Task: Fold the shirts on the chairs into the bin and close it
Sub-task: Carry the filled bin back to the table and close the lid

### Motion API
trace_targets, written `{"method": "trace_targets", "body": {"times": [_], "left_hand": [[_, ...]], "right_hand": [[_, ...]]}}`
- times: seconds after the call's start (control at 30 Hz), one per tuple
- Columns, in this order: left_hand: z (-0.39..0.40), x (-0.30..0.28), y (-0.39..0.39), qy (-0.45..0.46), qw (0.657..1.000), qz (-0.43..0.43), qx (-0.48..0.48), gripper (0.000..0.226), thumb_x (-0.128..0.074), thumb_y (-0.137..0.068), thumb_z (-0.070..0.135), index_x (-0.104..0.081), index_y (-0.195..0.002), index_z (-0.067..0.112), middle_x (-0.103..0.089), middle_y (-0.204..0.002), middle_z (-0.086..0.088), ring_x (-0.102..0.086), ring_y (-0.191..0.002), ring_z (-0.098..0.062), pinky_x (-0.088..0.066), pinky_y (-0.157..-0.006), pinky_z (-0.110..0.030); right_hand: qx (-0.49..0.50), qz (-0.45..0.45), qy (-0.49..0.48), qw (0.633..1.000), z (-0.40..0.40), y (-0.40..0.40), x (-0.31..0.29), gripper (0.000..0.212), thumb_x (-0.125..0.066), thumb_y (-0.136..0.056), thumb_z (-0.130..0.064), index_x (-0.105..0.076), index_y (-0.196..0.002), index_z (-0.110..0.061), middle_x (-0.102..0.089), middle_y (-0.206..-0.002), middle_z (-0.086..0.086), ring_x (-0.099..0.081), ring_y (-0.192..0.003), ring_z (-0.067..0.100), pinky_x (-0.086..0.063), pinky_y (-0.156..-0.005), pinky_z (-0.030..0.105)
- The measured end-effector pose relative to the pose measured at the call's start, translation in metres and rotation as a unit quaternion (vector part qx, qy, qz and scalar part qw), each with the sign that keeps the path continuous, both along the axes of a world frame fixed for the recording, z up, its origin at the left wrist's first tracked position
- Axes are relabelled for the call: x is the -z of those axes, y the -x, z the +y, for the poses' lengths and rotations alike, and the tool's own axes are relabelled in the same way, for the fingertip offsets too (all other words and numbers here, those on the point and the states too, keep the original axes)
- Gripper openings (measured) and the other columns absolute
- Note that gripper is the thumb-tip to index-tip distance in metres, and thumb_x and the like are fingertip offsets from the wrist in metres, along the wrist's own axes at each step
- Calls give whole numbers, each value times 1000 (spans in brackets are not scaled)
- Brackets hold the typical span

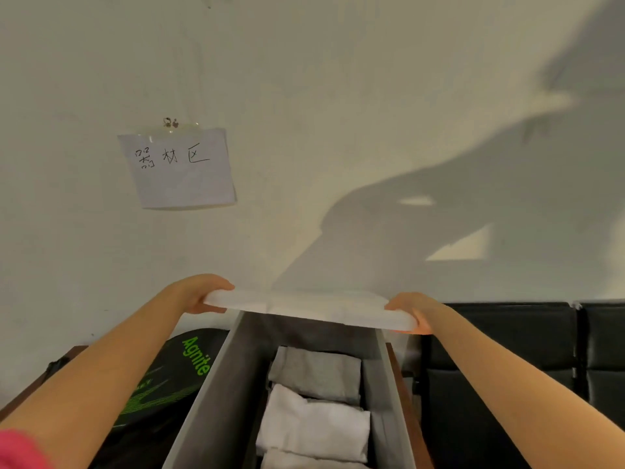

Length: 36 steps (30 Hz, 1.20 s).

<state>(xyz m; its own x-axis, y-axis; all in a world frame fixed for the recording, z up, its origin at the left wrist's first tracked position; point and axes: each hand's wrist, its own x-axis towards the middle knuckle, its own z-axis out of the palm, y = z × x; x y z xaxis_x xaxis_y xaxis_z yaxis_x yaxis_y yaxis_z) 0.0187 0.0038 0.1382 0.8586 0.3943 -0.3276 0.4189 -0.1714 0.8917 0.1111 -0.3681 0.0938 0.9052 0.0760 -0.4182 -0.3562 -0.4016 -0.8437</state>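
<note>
White lid point(304, 308) above open bin point(216, 384), both hands' fingers point(220, 285) curled gripping its ends

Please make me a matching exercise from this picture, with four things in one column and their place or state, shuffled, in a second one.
Things:
1. lid
2. grey shirt
3. black bag
4. paper sign

Places or states:
A. hanging on the wall
B. folded inside the bin, at its far end
C. held at both ends, by the left hand and the right hand, above the bin's far end
D. lying left of the bin, with green lettering

Pairs: 1-C, 2-B, 3-D, 4-A
</note>
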Motion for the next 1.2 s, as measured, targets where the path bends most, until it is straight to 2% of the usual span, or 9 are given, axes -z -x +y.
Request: {"method": "trace_targets", "body": {"times": [0.07, 0.17, 0.27, 0.37, 0.5, 0.67, 0.83, 1.03, 1.2], "left_hand": [[0, 3, 0, -1, 1000, 16, -1, 31, -58, -93, 8, -52, -122, -1, -55, -112, -17, -54, -85, -23, -52, -63, -31], [-2, 8, 2, -7, 1000, 18, -4, 35, -59, -92, 8, -54, -124, -6, -59, -103, -16, -56, -82, -24, -47, -64, -29], [-10, 2, 15, -11, 1000, -9, -9, 29, -58, -93, 8, -55, -119, -6, -62, -99, -17, -59, -81, -26, -49, -66, -31], [-17, -2, 33, -36, 997, -61, -9, 18, -58, -94, 11, -58, -109, 2, -59, -114, -15, -58, -87, -25, -48, -74, -31], [-20, 20, 69, -115, 989, -85, 20, 54, -58, -95, 20, -39, -145, 12, -48, -139, -8, -57, -108, -25, -47, -92, -35], [-21, 77, 125, -122, 986, -111, 28, 61, -54, -97, 24, -27, -151, 22, -35, -152, -4, -42, -131, -27, -34, -110, -42], [-28, 127, 169, -121, 987, -104, 15, 56, -50, -99, 19, -29, -150, 20, -33, -152, -4, -35, -135, -26, -30, -103, -33], [-22, 163, 195, -116, 989, -86, 11, 56, -50, -98, 18, -29, -150, 21, -33, -153, -4, -34, -137, -25, -28, -111, -38], [-17, 175, 195, -113, 991, -70, 12, 57, -49, -99, 19, -27, -151, 21, -33, -153, -4, -34, -137, -25, -29, -111, -38]], "right_hand": [[-8, -1, 29, 1000, 1, 0, 6, 44, -59, -91, -9, -44, -131, 0, -49, -114, 16, -53, -100, 30, -52, -77, 36], [-4, -20, 45, 999, -5, -7, 13, 44, -60, -89, -8, -46, -130, 3, -51, -111, 18, -56, -108, 35, -49, -97, 43], [-6, -22, 60, 998, -11, 2, 10, 44, -60, -91, -10, -46, -129, 4, -53, -116, 20, -55, -106, 34, -49, -92, 40], [8, -63, 5, 998, -18, 21, 16, 46, -61, -91, -11, -44, -131, 4, -55, -119, 20, -55, -95, 30, -46, -80, 37], [3, -168, 2, 986, -23, 68, 32, 25, -55, -94, -12, -57, -117, -2, -62, -109, 14, -58, -90, 23, -45, -75, 32], [17, -245, 6, 969, -26, 132, 58, 26, -54, -96, -17, -55, -121, -12, -59, -112, 3, -53, -99, 19, -39, -82, 33], [26, -226, -3, 974, -23, 176, 83, 23, -57, -94, -17, -53, -117, -18, -59, -114, 2, -54, -102, 20, -41, -79, 31], [54, -186, 8, 981, -15, 203, 115, 58, -58, -95, -19, -35, -148, -16, -48, -141, 6, -47, -125, 27, -38, -98, 39], [40, -173, 29, 984, -5, 203, 126, 48, -56, -95, -19, -42, -141, -14, -53, -133, 6, -48, -106, 16, -39, -92, 36]]}}
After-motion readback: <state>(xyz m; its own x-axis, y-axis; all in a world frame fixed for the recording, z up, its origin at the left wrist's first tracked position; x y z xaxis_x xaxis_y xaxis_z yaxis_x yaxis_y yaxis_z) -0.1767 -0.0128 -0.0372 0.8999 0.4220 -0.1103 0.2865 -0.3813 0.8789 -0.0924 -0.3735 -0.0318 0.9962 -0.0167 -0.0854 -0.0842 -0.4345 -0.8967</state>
